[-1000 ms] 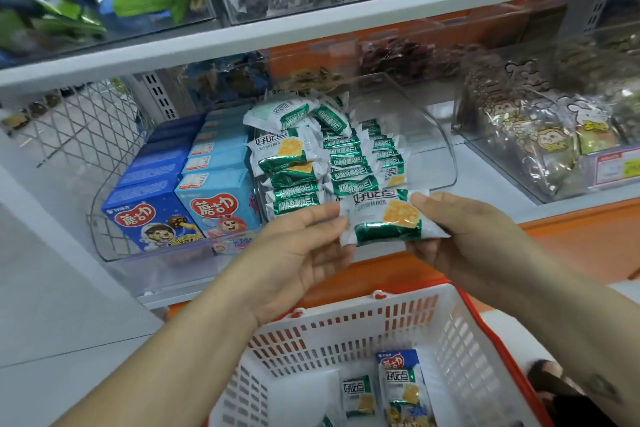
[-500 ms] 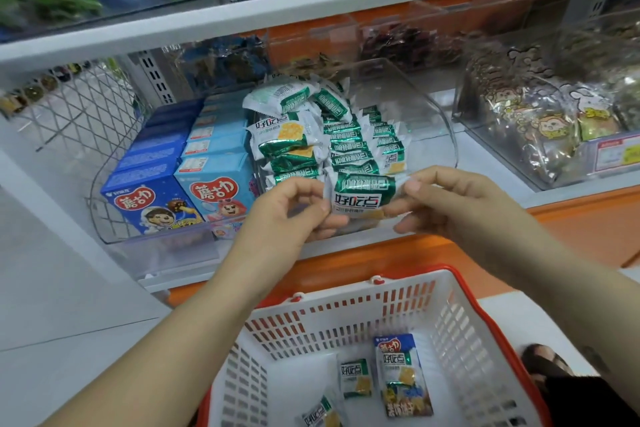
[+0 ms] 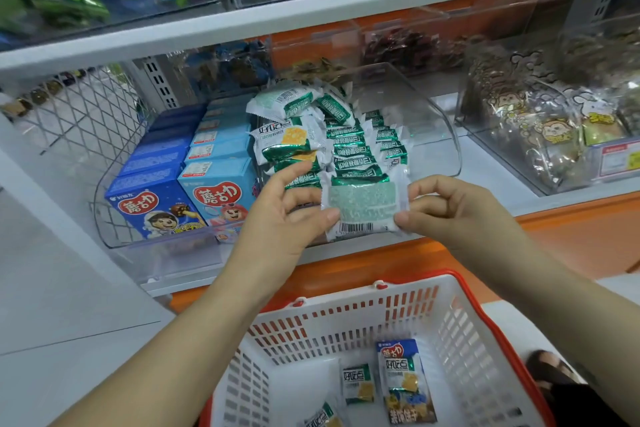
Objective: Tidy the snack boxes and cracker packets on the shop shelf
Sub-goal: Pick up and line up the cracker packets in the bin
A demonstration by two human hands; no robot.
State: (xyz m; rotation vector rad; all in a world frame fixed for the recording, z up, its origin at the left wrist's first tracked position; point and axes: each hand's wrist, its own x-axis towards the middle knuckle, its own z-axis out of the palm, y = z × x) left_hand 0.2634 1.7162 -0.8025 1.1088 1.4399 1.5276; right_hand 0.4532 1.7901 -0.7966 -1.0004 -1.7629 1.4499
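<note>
Three packets lay on the floor of the white basket [image 3: 346,322] nearest the person: a small one [image 3: 358,383], a taller one [image 3: 407,381] just beside it on the right, and one [image 3: 322,419] cut off at the bottom. Above the basket's far rim, in front of the shelf's front edge [image 3: 554,218], both hands held a single cracker packet [image 3: 363,208]. The left hand [image 3: 277,218] pinched its left edge and the right hand [image 3: 460,215] pinched its lower right corner. Its back faced up, the barcode edge toward the person and the green crimped end pointing toward the shelf's back. It looked nearly square, so its long axis was hard to tell.

Behind it, cracker packets [image 3: 349,149] stood in rows running front to back inside a clear bin [image 3: 446,135], with looser ones piled at the left. Dark blue snack boxes [image 3: 152,208] and light blue snack boxes [image 3: 218,198] sat in two rows at the bin's left end, printed faces forward.
</note>
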